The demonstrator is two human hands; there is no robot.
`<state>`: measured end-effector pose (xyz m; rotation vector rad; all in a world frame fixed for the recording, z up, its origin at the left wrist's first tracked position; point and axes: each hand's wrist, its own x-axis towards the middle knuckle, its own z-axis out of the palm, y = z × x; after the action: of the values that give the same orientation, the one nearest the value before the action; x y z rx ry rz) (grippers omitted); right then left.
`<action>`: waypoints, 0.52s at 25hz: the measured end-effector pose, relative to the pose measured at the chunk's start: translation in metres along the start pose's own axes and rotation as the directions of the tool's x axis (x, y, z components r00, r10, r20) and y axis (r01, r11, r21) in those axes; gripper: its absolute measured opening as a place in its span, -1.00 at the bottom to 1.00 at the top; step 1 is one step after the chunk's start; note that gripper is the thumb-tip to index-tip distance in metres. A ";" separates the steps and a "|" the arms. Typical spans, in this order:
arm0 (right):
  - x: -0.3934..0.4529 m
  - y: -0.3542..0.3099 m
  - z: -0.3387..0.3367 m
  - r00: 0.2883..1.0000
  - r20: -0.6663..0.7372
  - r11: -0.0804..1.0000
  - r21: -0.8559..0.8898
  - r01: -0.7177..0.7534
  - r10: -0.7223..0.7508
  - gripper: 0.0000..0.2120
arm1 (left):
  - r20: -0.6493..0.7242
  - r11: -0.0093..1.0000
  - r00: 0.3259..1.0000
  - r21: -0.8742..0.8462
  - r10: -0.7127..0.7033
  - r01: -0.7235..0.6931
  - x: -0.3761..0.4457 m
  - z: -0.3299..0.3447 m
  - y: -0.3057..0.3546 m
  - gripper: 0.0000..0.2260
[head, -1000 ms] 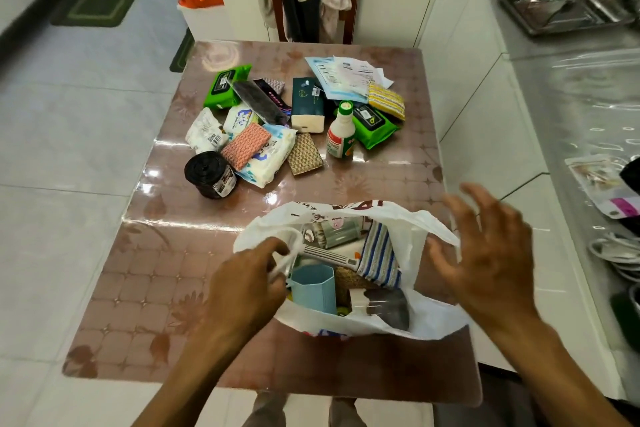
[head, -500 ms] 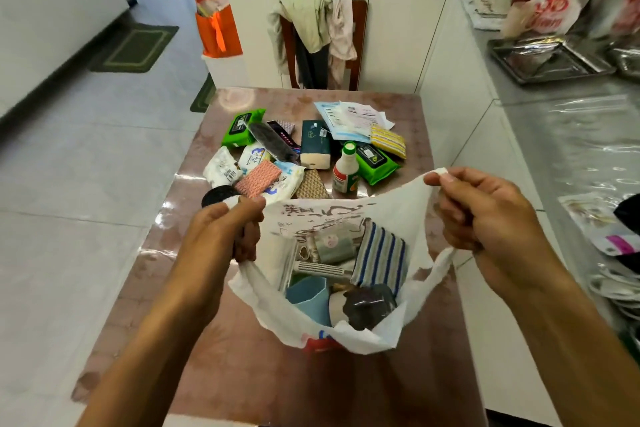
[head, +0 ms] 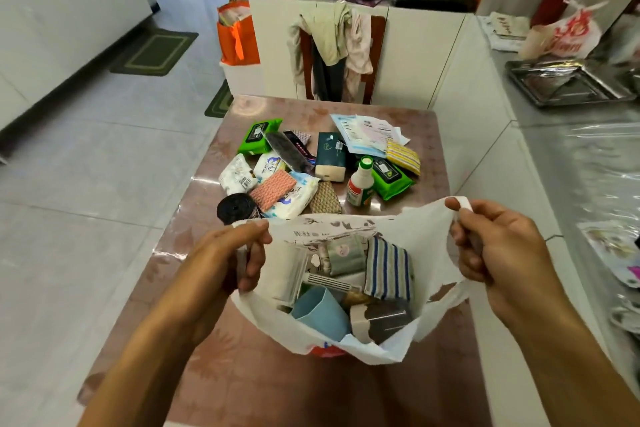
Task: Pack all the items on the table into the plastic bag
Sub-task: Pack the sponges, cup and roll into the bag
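A white plastic bag (head: 426,246) stands open on the near part of the brown table (head: 429,156). My left hand (head: 228,260) grips its left handle and my right hand (head: 495,246) grips its right handle, holding the mouth wide. Inside lie a light blue cup (head: 322,312), a striped cloth (head: 388,267), a dark box (head: 384,319) and other packets. Beyond the bag sits a pile: two green wipe packs (head: 258,135), a white bottle with a green cap (head: 360,184), a dark green tissue box (head: 330,156), a black roll (head: 235,208), a pink sponge (head: 273,189) and paper sheets (head: 367,132).
A chair draped with clothes (head: 336,52) stands behind the table against a white cabinet. An orange bag (head: 239,35) sits on the floor at the back left. A steel counter (head: 588,156) with a metal tray (head: 568,83) runs along the right.
My right hand went from open beside the bag to gripping its right handle. Both hands lifted the handles and spread the bag's mouth. The view tilted upward.
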<state>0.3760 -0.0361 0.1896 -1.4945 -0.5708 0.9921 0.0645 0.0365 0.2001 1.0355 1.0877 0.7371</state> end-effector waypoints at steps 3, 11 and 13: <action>0.009 0.016 0.016 0.991 -0.095 0.977 -0.183 -0.113 0.097 -0.83 | -0.087 0.991 0.994 0.102 -0.072 0.081 0.012 0.003 -0.012 -0.80; -0.003 0.022 0.062 0.915 0.034 0.220 -0.966 0.133 -0.403 -0.50 | 0.030 0.899 0.992 0.428 -0.122 0.098 0.013 -0.028 -0.021 -0.59; -0.006 0.019 0.092 0.868 0.148 0.264 -0.916 0.301 -0.474 -0.51 | 0.045 0.890 0.992 0.447 -0.118 0.086 0.021 -0.047 -0.020 -0.45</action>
<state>0.2926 0.0056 0.1778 -2.2183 -1.4871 0.0181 0.0263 0.0619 0.1693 1.3685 1.2711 0.3653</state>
